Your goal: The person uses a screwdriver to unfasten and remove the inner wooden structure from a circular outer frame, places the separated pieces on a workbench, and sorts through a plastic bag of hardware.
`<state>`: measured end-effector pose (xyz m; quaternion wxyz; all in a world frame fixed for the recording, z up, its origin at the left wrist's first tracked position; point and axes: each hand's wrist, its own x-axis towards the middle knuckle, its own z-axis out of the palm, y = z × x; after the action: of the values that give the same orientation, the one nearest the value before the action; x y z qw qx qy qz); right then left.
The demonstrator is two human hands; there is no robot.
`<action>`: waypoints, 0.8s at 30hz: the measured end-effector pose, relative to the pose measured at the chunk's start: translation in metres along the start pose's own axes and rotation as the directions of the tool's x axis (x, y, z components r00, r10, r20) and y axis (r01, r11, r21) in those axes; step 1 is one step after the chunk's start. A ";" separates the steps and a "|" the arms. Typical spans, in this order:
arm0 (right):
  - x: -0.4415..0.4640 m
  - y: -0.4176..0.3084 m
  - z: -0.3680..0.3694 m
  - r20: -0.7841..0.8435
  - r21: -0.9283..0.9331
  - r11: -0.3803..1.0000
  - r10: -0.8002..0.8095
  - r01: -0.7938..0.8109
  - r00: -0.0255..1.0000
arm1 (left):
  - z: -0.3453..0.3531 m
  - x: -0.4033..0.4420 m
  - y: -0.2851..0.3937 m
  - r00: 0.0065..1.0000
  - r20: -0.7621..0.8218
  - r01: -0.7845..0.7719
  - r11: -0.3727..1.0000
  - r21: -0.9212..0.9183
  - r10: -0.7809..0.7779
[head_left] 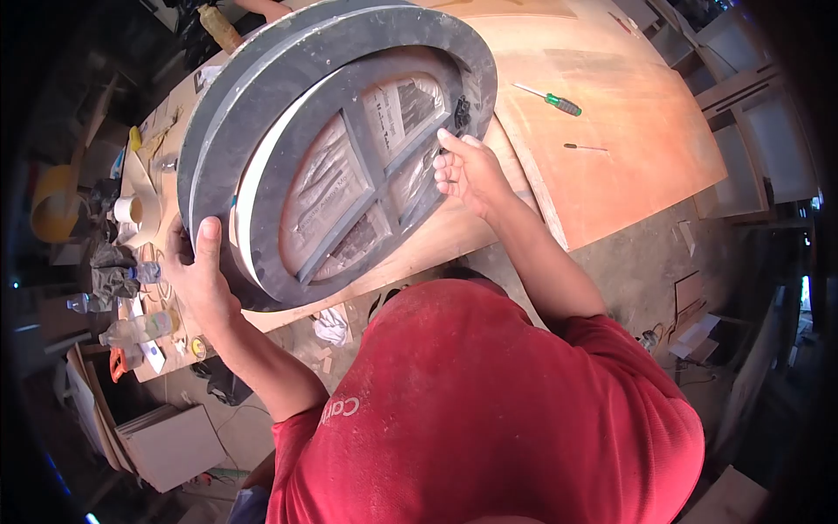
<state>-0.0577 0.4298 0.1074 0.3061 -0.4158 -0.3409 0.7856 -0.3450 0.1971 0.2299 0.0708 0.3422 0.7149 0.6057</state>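
A round dark-grey window frame [209, 113] stands tilted on the wooden table. Inside it sits a pivoting round sash [262, 210] with crossed bars, its panes backed with printed paper and plastic film. My left hand [202, 275] grips the outer frame's lower left rim, thumb on the near face and fingers partly hidden behind. At the sash's right side, my right hand [471, 170] has its fingers curled in, thumb near the end of a crossbar. What those fingers hold, if anything, is hidden. Just above them is a small black fitting [462, 111].
A green-handled screwdriver [550, 99] and a small dark-handled tool [585, 147] lie on the wood panel [628, 192] to the right. Tape [129, 210], plastic bottles [140, 328] and an orange-handled tool [118, 363] crowd the table's left end. Another person's arm [262, 9] shows behind the frame.
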 end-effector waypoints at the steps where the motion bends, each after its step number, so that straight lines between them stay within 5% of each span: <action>1: 0.001 0.001 -0.001 0.029 0.067 0.998 -0.007 0.005 1.000 | 0.000 0.000 0.001 1.000 0.001 -0.002 1.000 -0.010 0.002; 18: 0.006 0.010 -0.014 0.044 -0.058 0.998 0.005 -0.002 0.999 | 0.011 -0.005 0.013 0.999 -0.035 0.018 0.999 -0.045 -0.020; 24: 0.011 0.010 -0.013 0.116 0.224 0.970 0.067 -0.092 0.991 | 0.012 -0.005 0.006 0.998 -0.060 -0.008 1.000 -0.001 0.008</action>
<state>-0.0539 0.4364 0.0889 0.3013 -0.3482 -0.2473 0.8525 -0.3326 0.2042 0.2309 0.0470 0.3267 0.7150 0.6163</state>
